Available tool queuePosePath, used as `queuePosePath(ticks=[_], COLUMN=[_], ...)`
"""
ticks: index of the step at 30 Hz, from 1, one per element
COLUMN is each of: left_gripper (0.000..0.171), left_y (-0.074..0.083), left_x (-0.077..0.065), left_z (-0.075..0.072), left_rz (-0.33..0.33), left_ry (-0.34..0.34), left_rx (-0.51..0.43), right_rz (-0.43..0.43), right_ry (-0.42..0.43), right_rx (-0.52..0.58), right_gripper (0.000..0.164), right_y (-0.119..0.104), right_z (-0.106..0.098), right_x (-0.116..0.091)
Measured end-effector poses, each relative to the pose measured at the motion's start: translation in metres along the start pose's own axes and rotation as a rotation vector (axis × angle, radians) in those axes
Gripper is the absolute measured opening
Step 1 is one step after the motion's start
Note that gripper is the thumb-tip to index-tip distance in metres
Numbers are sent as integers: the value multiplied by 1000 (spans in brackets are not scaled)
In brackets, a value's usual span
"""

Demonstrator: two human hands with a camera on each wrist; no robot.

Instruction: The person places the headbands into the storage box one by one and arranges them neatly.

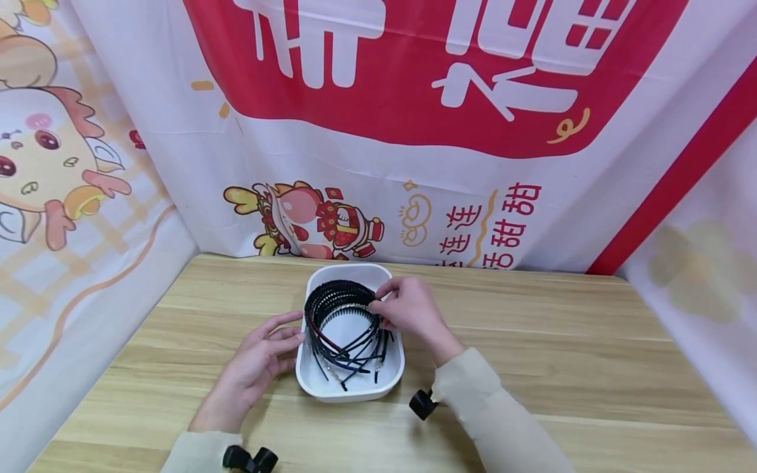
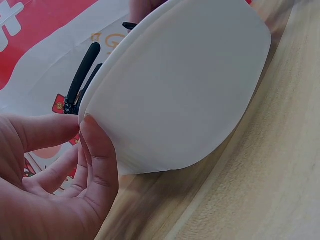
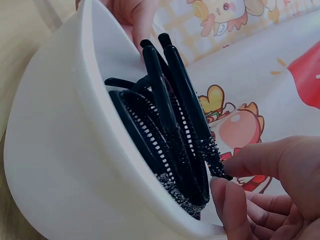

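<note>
A white plastic bin (image 1: 349, 396) with rounded corners stands on the table, holding a bundle of black headbands (image 1: 340, 289), several with toothed inner edges and glittery trim. My left hand (image 1: 263, 358) is at the bin's left side; the left wrist view shows its fingertips pinching the rim. Over the far right corner, my right hand (image 1: 411, 309) pinches a black headband (image 3: 212, 155) with a beaded section between thumb and forefinger. That headband rises at the edge of the bundle. Its far part is hidden among the others.
The bin rests on a light wood-grain table (image 1: 532, 341). White cloth walls with red and cartoon prints (image 1: 331, 223) enclose the back and sides. A black wrist camera mount (image 1: 422, 404) sits beside the right sleeve, another mount (image 1: 251, 458) by the left sleeve.
</note>
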State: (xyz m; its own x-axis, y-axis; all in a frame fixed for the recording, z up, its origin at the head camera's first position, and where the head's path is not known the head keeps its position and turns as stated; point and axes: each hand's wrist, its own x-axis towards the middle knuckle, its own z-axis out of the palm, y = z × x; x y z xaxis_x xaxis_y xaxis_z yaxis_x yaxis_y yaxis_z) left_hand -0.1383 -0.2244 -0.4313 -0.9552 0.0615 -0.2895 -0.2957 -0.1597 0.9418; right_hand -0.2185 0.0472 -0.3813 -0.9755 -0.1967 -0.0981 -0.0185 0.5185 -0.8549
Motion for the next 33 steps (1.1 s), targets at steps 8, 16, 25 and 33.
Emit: queuePosePath(ticks=[8,16,25,33], left_gripper=[61,61,63,40], left_y=[1,2,1,1], left_x=[0,0,3,2], left_z=[1,2,4,-11], left_rz=[3,-1,-7,19], left_ry=[5,4,-8,-49], left_rx=[-5,-5,2,-5], right_rz=[-21,-21,-35,-71], right_ry=[11,16,36,74], right_rx=[-114,-178,-125,-25], right_gripper=[17,14,18,20], right_y=[-2,-2,3,27], right_z=[1,1,-3,-29], right_x=[1,3,-4,-21])
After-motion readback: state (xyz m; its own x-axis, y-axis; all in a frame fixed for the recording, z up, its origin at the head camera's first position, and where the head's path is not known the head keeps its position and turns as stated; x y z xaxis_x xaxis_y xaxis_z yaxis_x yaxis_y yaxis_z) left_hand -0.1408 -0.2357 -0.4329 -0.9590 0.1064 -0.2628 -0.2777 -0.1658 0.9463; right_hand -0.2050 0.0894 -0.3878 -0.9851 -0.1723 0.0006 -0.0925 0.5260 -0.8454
